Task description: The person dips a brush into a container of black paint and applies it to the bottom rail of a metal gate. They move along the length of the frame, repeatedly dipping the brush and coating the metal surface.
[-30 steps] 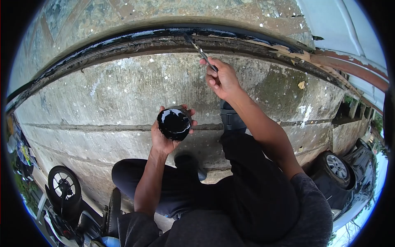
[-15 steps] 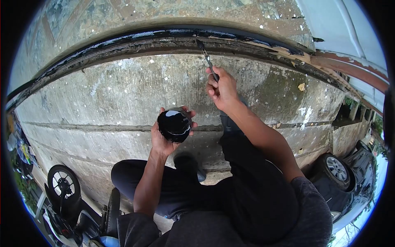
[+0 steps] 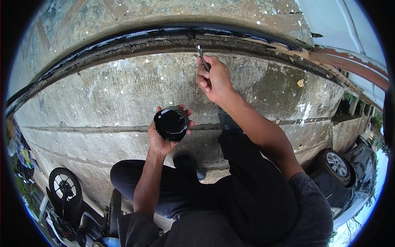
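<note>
My left hand (image 3: 161,142) is wrapped round a cup of glossy black paint (image 3: 170,124), held low in front of me with its mouth facing up. In my right hand (image 3: 216,78) is a slim paintbrush (image 3: 201,53), its handle pinched between thumb and fingers. The dark bristle end meets the long strip (image 3: 135,33) that curves along the wall base, black on top with pale, worn patches. Beneath that strip runs a narrow, dirty gap (image 3: 164,44).
Paint-spotted concrete (image 3: 123,99) lies below the strip. At lower left stands a motorcycle, its wheel (image 3: 64,187) showing. A dark car (image 3: 339,168) is parked at lower right. My shoe (image 3: 186,161) rests on the ground, and a reddish-brown beam (image 3: 349,66) crosses at upper right.
My right hand has moved left and slightly up with the brush, its tip shifting left along the strip. The cup has shifted slightly left in my left hand.
</note>
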A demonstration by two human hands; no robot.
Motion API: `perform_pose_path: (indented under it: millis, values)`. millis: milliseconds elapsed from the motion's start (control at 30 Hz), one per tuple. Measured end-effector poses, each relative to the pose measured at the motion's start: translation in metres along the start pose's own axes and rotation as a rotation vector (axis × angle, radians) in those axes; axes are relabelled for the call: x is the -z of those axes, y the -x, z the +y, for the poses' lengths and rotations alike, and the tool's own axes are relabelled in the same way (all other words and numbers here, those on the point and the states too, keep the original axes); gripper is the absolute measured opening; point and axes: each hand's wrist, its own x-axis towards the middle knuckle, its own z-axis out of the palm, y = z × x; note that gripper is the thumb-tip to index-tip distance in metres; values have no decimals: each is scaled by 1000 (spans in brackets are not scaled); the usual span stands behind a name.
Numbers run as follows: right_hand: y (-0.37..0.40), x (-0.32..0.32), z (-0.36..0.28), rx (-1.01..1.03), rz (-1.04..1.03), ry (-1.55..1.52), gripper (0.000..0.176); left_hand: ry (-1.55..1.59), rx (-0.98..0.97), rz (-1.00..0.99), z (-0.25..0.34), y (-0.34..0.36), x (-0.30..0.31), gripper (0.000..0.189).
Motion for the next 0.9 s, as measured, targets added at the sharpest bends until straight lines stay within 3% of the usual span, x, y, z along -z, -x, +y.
perform_pose_path:
  millis: [233, 567, 700, 900]
  values:
    - [-5, 6, 11, 152, 19, 128, 24, 0, 2, -6, 1, 0, -1, 68]
    - [-8, 10, 21, 115, 111, 62, 25, -45, -22, 59, 0, 1, -2, 68]
    - [-1, 8, 19, 110, 21, 101, 25, -52, -34, 60, -2, 1, -1, 69]
    - [3, 18, 11, 106, 127, 124, 23, -35, -27, 27, 0, 2, -3, 69]
